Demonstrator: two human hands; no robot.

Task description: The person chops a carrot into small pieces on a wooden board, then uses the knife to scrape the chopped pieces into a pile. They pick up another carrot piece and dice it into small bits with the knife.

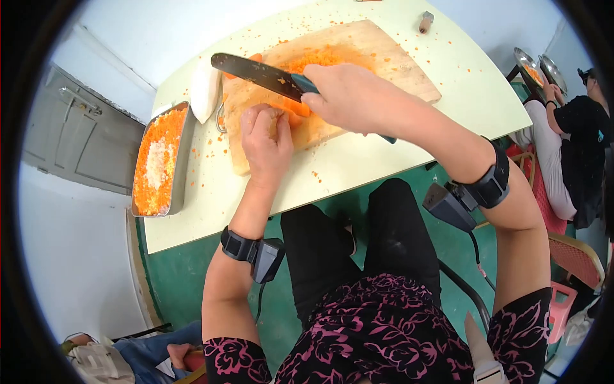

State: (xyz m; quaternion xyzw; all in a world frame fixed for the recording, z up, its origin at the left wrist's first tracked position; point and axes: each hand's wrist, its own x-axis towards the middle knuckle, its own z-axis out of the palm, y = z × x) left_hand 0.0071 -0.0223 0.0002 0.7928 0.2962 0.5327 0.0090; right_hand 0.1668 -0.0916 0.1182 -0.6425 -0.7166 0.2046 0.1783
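Observation:
My right hand [342,96] is wrapped round the teal handle of a knife [259,75]. Its dark, wide blade points left above the wooden cutting board [403,73] and has orange bits stuck to it. Below the blade, my left hand [265,137] has its fingers curled over a carrot piece [294,118] on the board, partly hidden by the fingers. Finely chopped carrot [326,57] lies heaped behind the knife.
A metal tray [182,173] of chopped carrot with a pale heap stands at the table's left. Beside it lies a long white vegetable [203,89]. A small brown-handled tool [426,23] lies at the back. Another person [579,128] sits at the right.

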